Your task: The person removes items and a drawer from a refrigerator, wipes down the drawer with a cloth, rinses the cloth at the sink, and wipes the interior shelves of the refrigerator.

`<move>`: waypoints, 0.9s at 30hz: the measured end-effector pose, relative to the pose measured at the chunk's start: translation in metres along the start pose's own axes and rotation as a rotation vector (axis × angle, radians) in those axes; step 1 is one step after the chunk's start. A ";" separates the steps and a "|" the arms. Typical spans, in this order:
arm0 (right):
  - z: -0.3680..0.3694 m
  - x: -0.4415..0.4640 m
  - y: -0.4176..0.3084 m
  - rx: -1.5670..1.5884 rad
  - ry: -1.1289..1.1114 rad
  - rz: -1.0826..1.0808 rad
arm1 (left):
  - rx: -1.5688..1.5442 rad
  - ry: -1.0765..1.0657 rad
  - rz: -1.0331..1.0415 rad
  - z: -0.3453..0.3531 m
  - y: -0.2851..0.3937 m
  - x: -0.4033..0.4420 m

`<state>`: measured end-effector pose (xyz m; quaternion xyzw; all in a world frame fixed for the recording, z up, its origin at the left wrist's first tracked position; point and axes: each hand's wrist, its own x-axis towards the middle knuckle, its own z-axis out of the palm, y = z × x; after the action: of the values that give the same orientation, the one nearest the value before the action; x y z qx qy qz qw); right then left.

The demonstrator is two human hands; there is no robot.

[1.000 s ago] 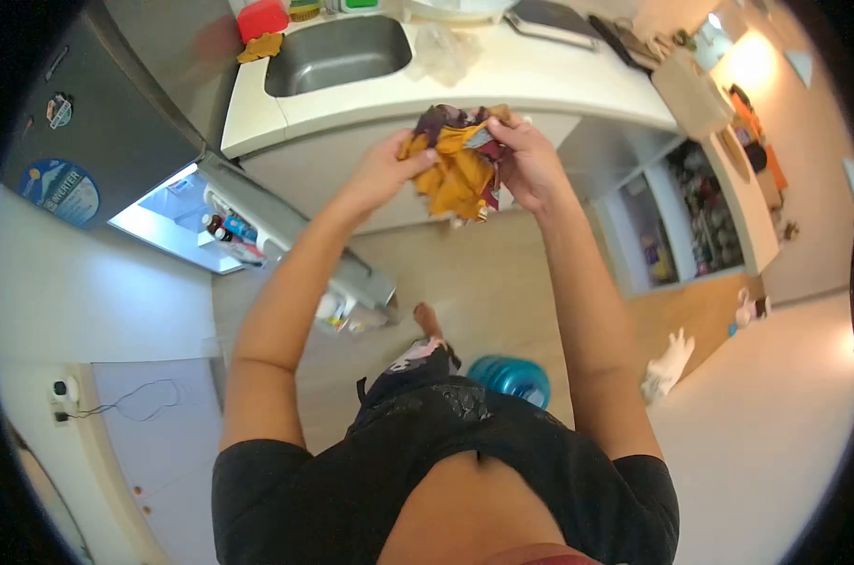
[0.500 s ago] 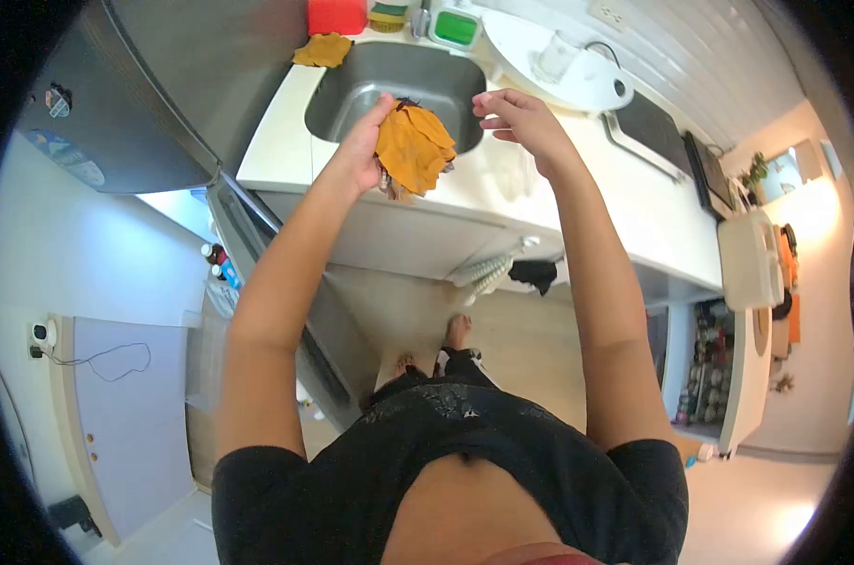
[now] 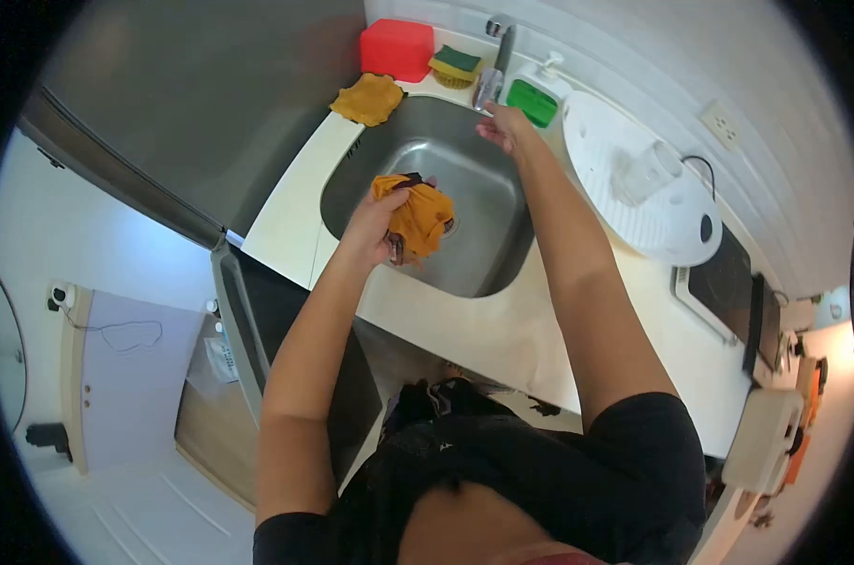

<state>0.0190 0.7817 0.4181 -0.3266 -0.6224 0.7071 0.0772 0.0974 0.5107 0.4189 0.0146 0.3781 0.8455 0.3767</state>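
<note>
My left hand (image 3: 378, 224) is closed around a crumpled mustard-yellow cloth (image 3: 421, 221) and holds it over the steel sink (image 3: 483, 202). Bits of darker and brownish material stick out at the cloth's edges; what they are I cannot make out. At the sink's far rim, my right hand (image 3: 507, 130) has its fingers partly spread with nothing in them. Its fingertips are by the base of the faucet (image 3: 507, 49); whether they touch it I cannot tell. A second mustard cloth (image 3: 368, 100) lies flat on the counter at the sink's far left corner.
Behind the sink stand a red container (image 3: 397, 50), a green-and-yellow sponge (image 3: 457, 62) and a soap dispenser with a green pad (image 3: 532, 102). On the right, a white drying tray (image 3: 592, 141) holds a clear glass (image 3: 648, 174). A dark fridge door (image 3: 285, 292) stands open at left.
My right hand has moved from beside the sink to the faucet at its back. The cloth in my left hand is now farther over the basin. My view has shifted toward the sink.
</note>
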 end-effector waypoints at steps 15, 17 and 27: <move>0.013 0.043 -0.012 0.157 -0.028 0.020 | 0.166 0.173 -0.047 0.021 -0.031 0.226; 0.018 0.041 -0.012 0.156 -0.048 0.098 | 0.173 -0.019 -0.060 0.013 -0.034 0.248; 0.000 0.045 -0.019 -0.022 -0.246 0.206 | 0.293 -0.015 -0.046 -0.010 -0.042 0.290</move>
<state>-0.0219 0.8089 0.4197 -0.3005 -0.5981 0.7390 -0.0761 -0.0872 0.7103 0.3086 0.0670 0.4948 0.7723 0.3928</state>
